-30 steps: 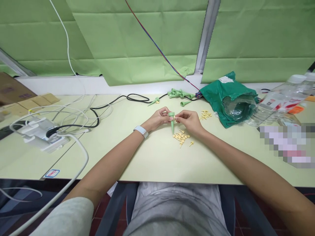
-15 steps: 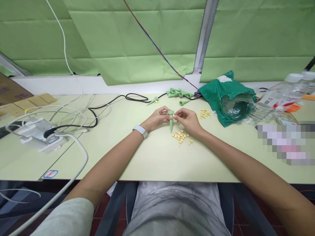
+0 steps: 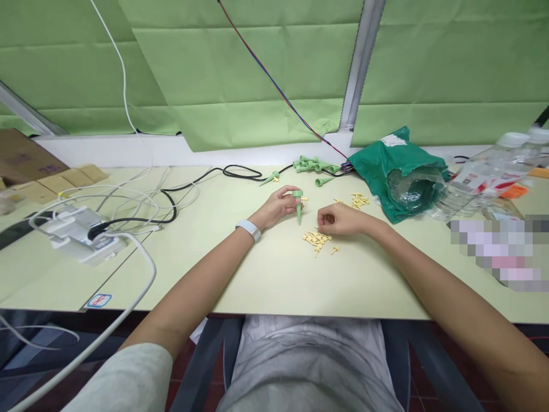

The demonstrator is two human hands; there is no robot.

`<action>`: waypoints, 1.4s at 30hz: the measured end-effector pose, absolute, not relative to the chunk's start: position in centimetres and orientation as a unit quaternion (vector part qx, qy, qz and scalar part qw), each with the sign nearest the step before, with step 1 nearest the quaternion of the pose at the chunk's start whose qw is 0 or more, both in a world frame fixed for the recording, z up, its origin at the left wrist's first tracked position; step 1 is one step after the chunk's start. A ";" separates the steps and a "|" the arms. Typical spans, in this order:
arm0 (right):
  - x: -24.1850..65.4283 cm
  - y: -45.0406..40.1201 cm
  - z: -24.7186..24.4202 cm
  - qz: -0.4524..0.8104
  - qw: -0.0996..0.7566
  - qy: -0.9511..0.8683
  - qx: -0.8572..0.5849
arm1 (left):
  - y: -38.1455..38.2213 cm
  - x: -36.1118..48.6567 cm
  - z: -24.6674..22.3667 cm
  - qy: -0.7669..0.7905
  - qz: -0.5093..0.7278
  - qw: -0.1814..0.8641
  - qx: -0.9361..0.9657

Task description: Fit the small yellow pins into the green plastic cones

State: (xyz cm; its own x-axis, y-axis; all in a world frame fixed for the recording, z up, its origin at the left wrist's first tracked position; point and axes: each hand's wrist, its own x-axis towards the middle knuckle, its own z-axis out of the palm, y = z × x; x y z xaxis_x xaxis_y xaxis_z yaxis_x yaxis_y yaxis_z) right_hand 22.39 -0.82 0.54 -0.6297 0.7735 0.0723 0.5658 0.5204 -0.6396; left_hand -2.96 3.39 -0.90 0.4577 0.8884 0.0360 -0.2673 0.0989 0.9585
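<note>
In my left hand (image 3: 281,207) is a green plastic watering spike (image 3: 299,213), held upright with its tip pointing down. A small yellow valve (image 3: 305,198) sticks out of its right side near the top. My right hand (image 3: 341,219) is closed, its fingertips pinched at the back edge of a pile of yellow valves (image 3: 316,238); whether a valve is between them is hidden. One loose yellow valve (image 3: 335,250) lies just right of the pile.
Behind lie several green spikes (image 3: 315,165) and one spike with a yellow valve (image 3: 271,178). More yellow valves (image 3: 359,200) rest near a torn green bag (image 3: 398,166). Plastic bottles (image 3: 493,171) stand right. Cables and a white power strip (image 3: 81,234) crowd the left.
My right hand has left the spike's side and moved down and right to the yellow pile. The valve now shows uncovered on the spike, still in my left hand.
</note>
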 end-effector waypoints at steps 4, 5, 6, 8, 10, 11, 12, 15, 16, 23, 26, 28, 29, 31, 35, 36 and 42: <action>22.5 -0.6 0.4 0.244 0.188 -0.864 -0.399 | 3.3 -2.9 -0.8 0.308 0.430 0.672 0.519; 22.5 -0.5 0.2 0.216 0.206 -0.863 -0.407 | 3.3 -2.8 -0.8 0.311 0.430 0.669 0.520; 22.4 -0.4 0.0 0.188 0.229 -0.859 -0.417 | 3.4 -2.8 -0.8 0.315 0.430 0.667 0.521; 22.2 -0.2 -0.6 0.155 0.291 -0.838 -0.435 | 3.4 -2.7 -0.9 0.321 0.429 0.663 0.523; 21.7 0.0 -1.4 0.160 0.366 -0.803 -0.443 | 3.5 -2.7 -0.9 0.325 0.430 0.658 0.526; 21.4 0.0 -1.7 0.168 0.399 -0.785 -0.442 | 3.5 -2.7 -1.0 0.327 0.431 0.654 0.528; 21.1 0.0 -2.1 0.174 0.427 -0.772 -0.438 | 3.5 -2.6 -1.0 0.330 0.434 0.650 0.529; 20.4 0.0 -2.7 0.168 0.469 -0.759 -0.420 | 3.3 -2.5 -1.0 0.338 0.443 0.637 0.533; 20.3 0.0 -2.8 0.159 0.473 -0.763 -0.412 | 3.2 -2.5 -1.0 0.338 0.442 0.634 0.537; 20.3 -0.4 -2.9 0.111 0.463 -0.791 -0.385 | 2.9 -2.4 -0.7 0.332 0.429 0.630 0.556; 20.2 -0.5 -3.0 0.096 0.467 -0.786 -0.393 | 3.0 -2.4 -0.8 0.332 0.428 0.630 0.557; 20.1 -0.6 -3.0 0.087 0.465 -0.787 -0.396 | 3.1 -2.4 -0.9 0.330 0.429 0.632 0.555; 20.1 -0.6 -3.0 0.082 0.463 -0.789 -0.395 | 3.1 -2.4 -0.9 0.329 0.429 0.633 0.555; 20.1 -0.7 -3.1 0.074 0.455 -0.797 -0.389 | 3.0 -2.4 -1.0 0.330 0.426 0.633 0.557; 20.1 -0.7 -3.1 0.071 0.449 -0.813 -0.363 | 2.7 -2.3 -0.9 0.339 0.415 0.624 0.569; 20.1 -0.7 -3.1 0.073 0.449 -0.815 -0.359 | 2.7 -2.4 -0.9 0.340 0.413 0.622 0.572; 20.3 -0.4 -3.3 0.087 0.482 -0.791 -0.367 | 2.8 -2.6 -1.0 0.326 0.401 0.624 0.587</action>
State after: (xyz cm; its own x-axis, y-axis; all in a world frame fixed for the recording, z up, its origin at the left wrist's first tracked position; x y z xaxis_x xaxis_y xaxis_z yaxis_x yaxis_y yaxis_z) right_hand 20.26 -0.44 -3.27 -0.2668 0.6645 0.6980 0.4962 0.7156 -0.4916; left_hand -2.64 2.83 -1.02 0.4664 0.8823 0.0637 -0.1170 -0.0099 0.9931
